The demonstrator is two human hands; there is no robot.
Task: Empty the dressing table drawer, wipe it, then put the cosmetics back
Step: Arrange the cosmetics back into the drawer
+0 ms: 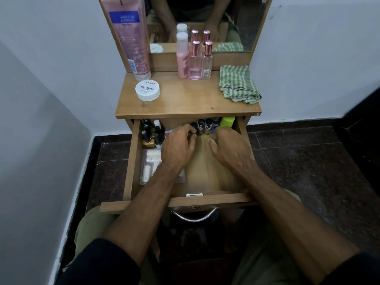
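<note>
Drawer [131, 161]: standing pulled out toward the near side, under the wooden counter [188, 99]; bare wood floor showing in its middle and right.
Left hand [177, 147]: reaching into the drawer's far middle, fingers curling down at the left end of the row of small dark bottles [204, 125]. Grip: narrow, fingertips touching the leftmost bottle; cannot tell whether it is actually holding it.
Right hand [228, 146]: reaching into the far right of the drawer, fingers curling forward against the yellow-green container [227, 121] and the right end of the bottle row. Grip: narrow; fingertips hidden, so cannot tell what it is holding.
Row of small dark bottles: standing upright along the drawer's far wall, between the two hands.
Yellow-green container: sitting in the far right corner, just beside the bottle row.
Nail polish bottles [151, 133]: standing clustered in the far left corner, one with a gold-coloured base at the near edge of the cluster.
Clear pouch [151, 167]: lying flat along the left side, nearer than the polish cluster, partly under the left forearm; pale items showing inside.
Counter, left: white round tub [147, 90] labelled nail polish lying near the front; tall pink tube [131, 36] leaning against the mirror frame behind it.
Counter, far middle: pink bottle [182, 58] with white cap and two clear bottles [200, 62] with rose caps standing together, touching or nearly so.
Counter, right: green checked cloth [238, 84] lying folded.
Mirror [236, 21]: reflecting the bottles, the cloth and the person's arms.
</note>
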